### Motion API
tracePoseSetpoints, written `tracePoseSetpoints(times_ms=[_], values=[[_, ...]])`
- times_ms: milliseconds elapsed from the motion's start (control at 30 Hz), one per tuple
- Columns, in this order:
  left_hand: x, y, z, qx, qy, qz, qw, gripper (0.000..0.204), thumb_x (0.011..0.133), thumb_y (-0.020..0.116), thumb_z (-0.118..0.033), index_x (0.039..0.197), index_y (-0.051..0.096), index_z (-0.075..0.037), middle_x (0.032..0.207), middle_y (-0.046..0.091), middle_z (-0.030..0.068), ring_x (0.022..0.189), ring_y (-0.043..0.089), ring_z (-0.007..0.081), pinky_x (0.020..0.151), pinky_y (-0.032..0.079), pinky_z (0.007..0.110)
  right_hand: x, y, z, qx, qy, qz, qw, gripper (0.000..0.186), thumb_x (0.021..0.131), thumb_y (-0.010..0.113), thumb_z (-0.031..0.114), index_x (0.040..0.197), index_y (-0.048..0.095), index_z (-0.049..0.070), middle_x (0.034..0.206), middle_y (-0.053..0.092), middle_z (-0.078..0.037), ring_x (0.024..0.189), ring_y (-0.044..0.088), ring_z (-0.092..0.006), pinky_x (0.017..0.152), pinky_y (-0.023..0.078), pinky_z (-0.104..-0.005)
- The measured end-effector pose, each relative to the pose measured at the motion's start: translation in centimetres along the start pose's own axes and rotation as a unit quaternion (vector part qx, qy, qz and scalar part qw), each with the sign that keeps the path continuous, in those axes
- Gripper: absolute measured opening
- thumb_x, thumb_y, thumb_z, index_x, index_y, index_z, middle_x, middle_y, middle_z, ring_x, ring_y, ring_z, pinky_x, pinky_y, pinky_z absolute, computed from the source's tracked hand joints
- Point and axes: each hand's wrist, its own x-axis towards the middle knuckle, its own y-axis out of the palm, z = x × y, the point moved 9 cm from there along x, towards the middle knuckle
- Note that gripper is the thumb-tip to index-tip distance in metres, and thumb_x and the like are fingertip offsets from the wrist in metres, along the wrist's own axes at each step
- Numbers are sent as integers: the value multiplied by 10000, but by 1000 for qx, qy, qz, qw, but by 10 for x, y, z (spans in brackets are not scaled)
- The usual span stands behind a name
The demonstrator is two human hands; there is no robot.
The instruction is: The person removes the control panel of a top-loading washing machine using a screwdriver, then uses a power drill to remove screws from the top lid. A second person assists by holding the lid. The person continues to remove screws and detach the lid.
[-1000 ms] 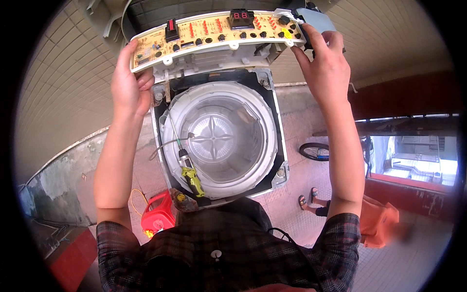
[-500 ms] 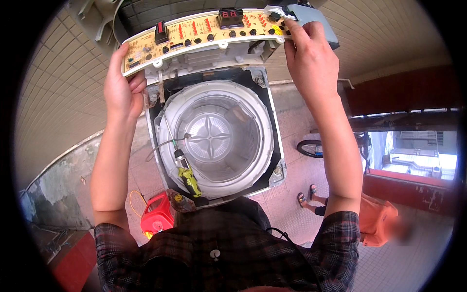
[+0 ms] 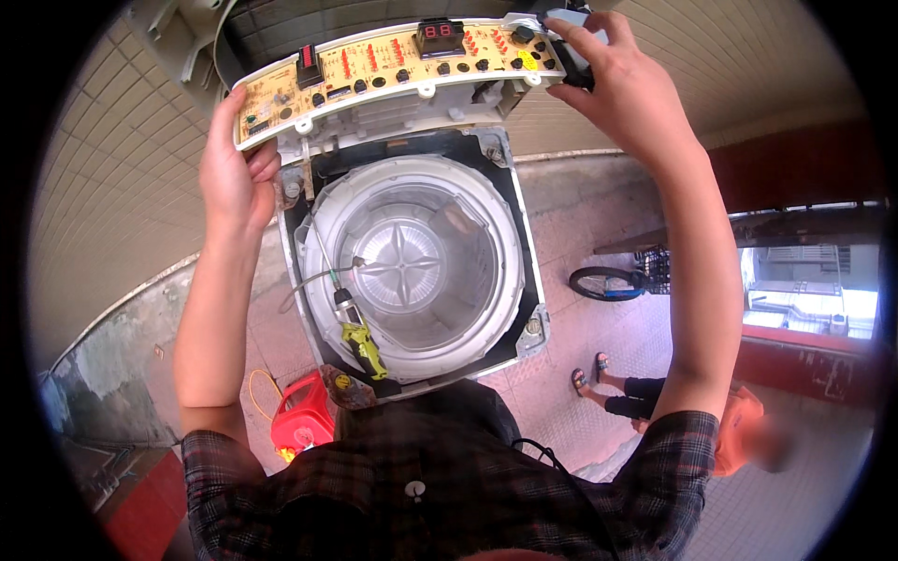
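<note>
My left hand grips the left end of a long white control panel, holding it above an opened washing machine. The panel bears a tan circuit board with buttons, red parts and displays. My right hand is at its right end, fingers curled over the top corner by a grey-blue housing and thumb near the lower edge. Below is the white washer tub inside a dark-topped frame. A yellow-green power screwdriver with a long shaft lies across the tub's left rim, beside a grey cable.
A red plastic jug with a yellow hose stands on the floor at lower left. A bicycle is at right. A person in an orange shirt is at lower right. Tiled walls and a bright opening surround the spot.
The panel has shifted left over the last second. My right hand and forearm have swung rightward, fingertips moving higher at the panel's corner. The person at right has shifted slightly.
</note>
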Motion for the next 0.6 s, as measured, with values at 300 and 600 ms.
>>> tracePoseSetpoints(times_ms=[300, 600], values=[[-7, 6, -2, 7, 10, -10, 1000, 254, 1012, 621, -317, 1087, 622, -74, 888, 649, 22, 459, 291, 42, 412, 203, 209, 1, 9, 9, -2, -39, -29, 999, 622, 854, 791, 186, 1438, 580, 226, 1289, 604, -130, 963, 733, -298, 818, 626, -396], [-6, 4, -2, 4, 16, -10, 1000, 236, 1010, 629, -315, 1048, 613, -82, 859, 646, 23, 449, 296, 42, 402, 206, 206, -2, 5, 10, 33, -18, -24, 999, 636, 858, 766, 169, 1456, 554, 213, 1302, 600, -144, 986, 721, -324, 842, 614, -424]])
